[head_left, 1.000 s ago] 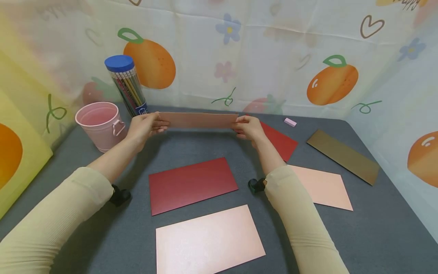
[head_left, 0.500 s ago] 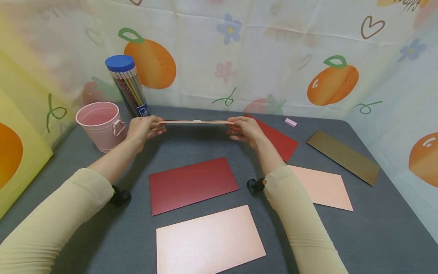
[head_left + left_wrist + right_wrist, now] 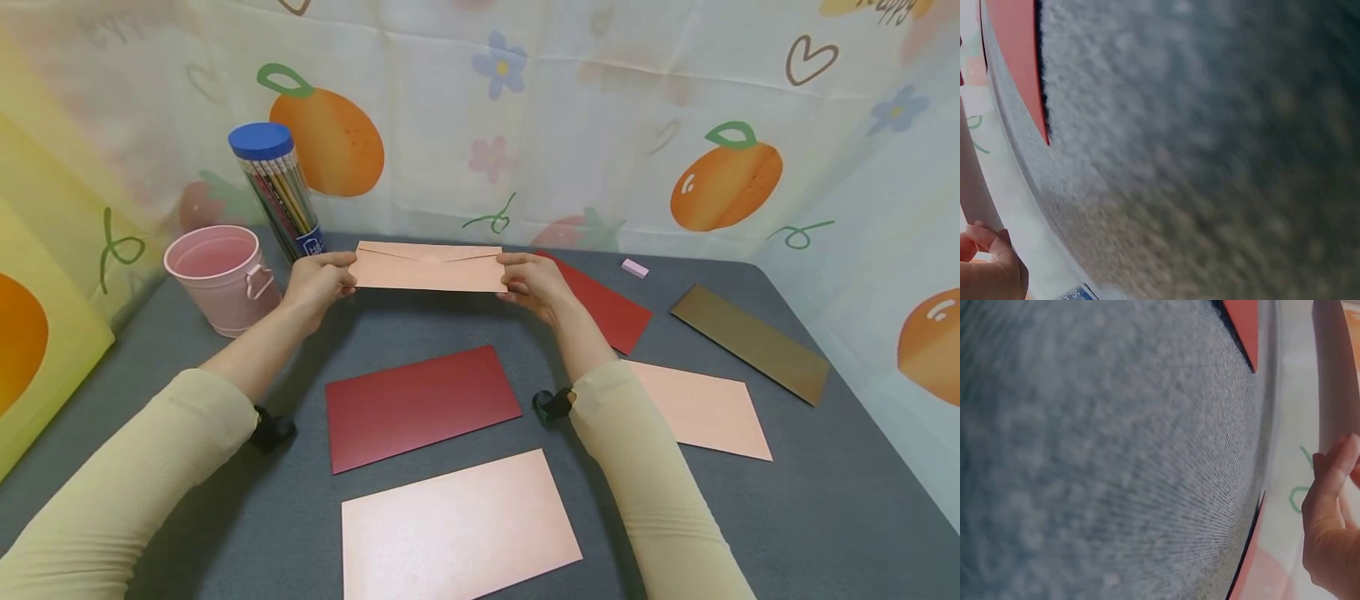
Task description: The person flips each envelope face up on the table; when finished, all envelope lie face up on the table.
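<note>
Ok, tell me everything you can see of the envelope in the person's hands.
The peach envelope is a long, flat rectangle, apparently paper. Its flap is folded down to a shallow central point; whether it is sealed can't be told. It is held above the grey table, flap side showing in the head view, the left hand pinching one short end and the right hand the other.

The cloth backdrop [image 3: 592, 158] reads "Happy" [image 3: 887, 10]; the label [image 3: 310, 242] on the pencil tube [image 3: 277, 190] is unclear.
</note>
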`<state>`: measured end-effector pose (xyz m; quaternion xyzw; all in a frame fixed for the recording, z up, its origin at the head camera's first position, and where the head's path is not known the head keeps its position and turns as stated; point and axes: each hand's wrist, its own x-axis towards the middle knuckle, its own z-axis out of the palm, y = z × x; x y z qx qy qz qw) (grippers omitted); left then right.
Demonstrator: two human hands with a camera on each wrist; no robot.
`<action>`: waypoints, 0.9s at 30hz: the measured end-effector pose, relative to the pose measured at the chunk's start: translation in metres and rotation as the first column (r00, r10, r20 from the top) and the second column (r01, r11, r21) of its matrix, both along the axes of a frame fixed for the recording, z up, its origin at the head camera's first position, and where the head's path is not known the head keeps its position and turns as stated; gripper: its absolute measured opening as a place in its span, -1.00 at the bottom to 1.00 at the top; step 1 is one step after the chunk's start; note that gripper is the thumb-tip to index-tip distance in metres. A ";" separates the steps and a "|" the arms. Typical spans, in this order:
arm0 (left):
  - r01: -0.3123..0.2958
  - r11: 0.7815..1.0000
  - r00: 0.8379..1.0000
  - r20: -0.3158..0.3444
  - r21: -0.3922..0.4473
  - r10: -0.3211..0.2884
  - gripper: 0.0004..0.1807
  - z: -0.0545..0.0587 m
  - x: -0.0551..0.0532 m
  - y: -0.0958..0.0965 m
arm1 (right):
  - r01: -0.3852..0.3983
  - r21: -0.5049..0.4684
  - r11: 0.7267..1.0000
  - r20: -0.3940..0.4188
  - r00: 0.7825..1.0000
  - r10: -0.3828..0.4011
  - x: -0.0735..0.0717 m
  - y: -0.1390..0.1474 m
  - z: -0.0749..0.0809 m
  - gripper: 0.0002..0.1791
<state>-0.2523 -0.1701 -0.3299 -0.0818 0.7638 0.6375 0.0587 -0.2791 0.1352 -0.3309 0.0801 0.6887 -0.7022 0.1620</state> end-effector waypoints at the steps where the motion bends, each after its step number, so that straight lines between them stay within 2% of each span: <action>1: 0.006 1.000 1.000 -0.005 -0.017 -0.006 -0.35 0.000 0.000 0.000 | 0.007 0.004 1.000 -0.004 1.000 -0.007 0.000 0.000 0.000 -0.45; 5: 0.024 0.997 1.000 -0.012 -0.077 -0.025 -0.32 -0.002 -0.002 0.001 | 0.038 0.014 0.999 -0.005 0.999 -0.038 -0.001 -0.001 -0.003 -0.38; 8: 0.020 0.993 1.000 -0.001 -0.119 -0.020 -0.37 -0.004 -0.002 0.001 | 0.067 0.009 0.998 0.005 0.998 -0.067 -0.003 -0.002 -0.005 -0.40; 12: -0.024 0.985 1.000 0.016 -0.170 0.027 -0.45 -0.004 -0.002 0.002 | 0.087 0.030 0.996 0.000 0.996 -0.087 -0.005 -0.004 -0.007 -0.49; 16: -0.080 0.975 0.996 0.024 -0.209 0.087 -0.49 -0.003 -0.003 0.002 | 0.071 0.065 0.995 -0.012 0.997 -0.070 -0.007 -0.007 -0.008 -0.49; 22: -0.111 0.940 0.991 0.040 -0.323 0.131 -0.50 -0.003 -0.006 0.002 | 0.047 0.099 0.994 -0.026 0.999 -0.045 -0.010 -0.012 -0.011 -0.41; 27: -0.129 0.920 0.987 0.038 -0.370 0.154 -0.48 -0.005 -0.012 0.003 | 0.052 0.114 0.992 -0.031 0.998 -0.049 -0.014 -0.014 -0.012 -0.39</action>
